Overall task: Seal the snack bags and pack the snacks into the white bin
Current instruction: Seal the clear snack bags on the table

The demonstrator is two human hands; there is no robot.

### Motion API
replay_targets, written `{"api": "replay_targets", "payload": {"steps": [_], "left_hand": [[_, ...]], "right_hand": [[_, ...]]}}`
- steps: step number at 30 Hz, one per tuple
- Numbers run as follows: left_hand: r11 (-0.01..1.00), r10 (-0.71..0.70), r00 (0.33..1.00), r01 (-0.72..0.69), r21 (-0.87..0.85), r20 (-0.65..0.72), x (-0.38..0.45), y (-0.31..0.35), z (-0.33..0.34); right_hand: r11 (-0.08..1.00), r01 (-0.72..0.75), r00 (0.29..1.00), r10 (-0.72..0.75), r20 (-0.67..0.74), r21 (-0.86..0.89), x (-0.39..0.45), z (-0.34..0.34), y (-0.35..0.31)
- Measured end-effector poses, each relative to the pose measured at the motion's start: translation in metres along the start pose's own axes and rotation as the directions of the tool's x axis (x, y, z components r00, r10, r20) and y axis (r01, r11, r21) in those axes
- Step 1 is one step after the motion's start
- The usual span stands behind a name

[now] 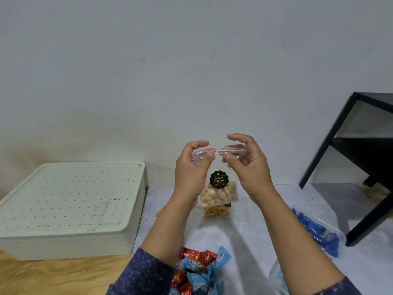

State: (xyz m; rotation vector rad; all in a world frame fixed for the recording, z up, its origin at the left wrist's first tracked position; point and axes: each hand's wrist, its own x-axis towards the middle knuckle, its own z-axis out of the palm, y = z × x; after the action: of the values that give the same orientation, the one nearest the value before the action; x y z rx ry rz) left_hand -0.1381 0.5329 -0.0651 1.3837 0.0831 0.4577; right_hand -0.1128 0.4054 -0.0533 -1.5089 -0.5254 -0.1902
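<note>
I hold a clear snack bag (219,189) of small pastel biscuits with a black "Biskuit Gemrose" label up in the air over the table. My left hand (192,167) pinches the left part of the bag's top strip between thumb and fingers. My right hand (244,165) pinches the right part of the same strip. Behind and below the bag lies a second clear bag (217,210) with orange-brown snacks. The white bin (70,209) stands at the left with a perforated lid on it.
A pile of red and blue wrapped candies (200,271) lies near my left sleeve. A clear tray of blue wrapped snacks (316,229) sits at the right. A black table frame (348,162) stands at the far right. The grey table surface (244,241) meets wooden flooring at the left.
</note>
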Motion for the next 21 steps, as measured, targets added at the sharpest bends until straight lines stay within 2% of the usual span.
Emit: {"api": "replay_targets", "payload": {"steps": [5,8,12,14,17,21], "left_hand": [[0.990,-0.053,0.996,0.043,-0.132,-0.075,0.003,0.001,-0.008],[0.991,-0.053,0.998,0.049,-0.123,-0.031,0.004,-0.002,-0.010],[1.000,-0.005,0.992,0.008,-0.020,0.129,0.002,-0.013,-0.008],[1.000,0.022,0.969,-0.025,0.009,0.246,0.002,-0.023,-0.005],[0.986,0.007,0.927,-0.070,0.154,0.374,0.006,-0.046,0.008],[0.937,-0.047,0.917,-0.096,0.335,0.395,0.024,-0.087,0.046]], "right_hand": [[0.993,0.034,0.991,-0.019,0.135,-0.113,-0.011,0.004,0.001],[0.973,0.029,0.989,0.005,0.146,-0.228,-0.016,0.004,0.005],[0.970,-0.093,0.996,0.090,-0.021,-0.226,-0.019,-0.005,0.014],[0.967,-0.150,0.985,0.130,-0.110,-0.207,-0.021,-0.015,0.022],[0.949,-0.224,0.964,0.182,-0.195,-0.221,-0.020,-0.036,0.039],[0.904,-0.312,0.941,0.250,-0.230,-0.293,-0.004,-0.076,0.074]]}}
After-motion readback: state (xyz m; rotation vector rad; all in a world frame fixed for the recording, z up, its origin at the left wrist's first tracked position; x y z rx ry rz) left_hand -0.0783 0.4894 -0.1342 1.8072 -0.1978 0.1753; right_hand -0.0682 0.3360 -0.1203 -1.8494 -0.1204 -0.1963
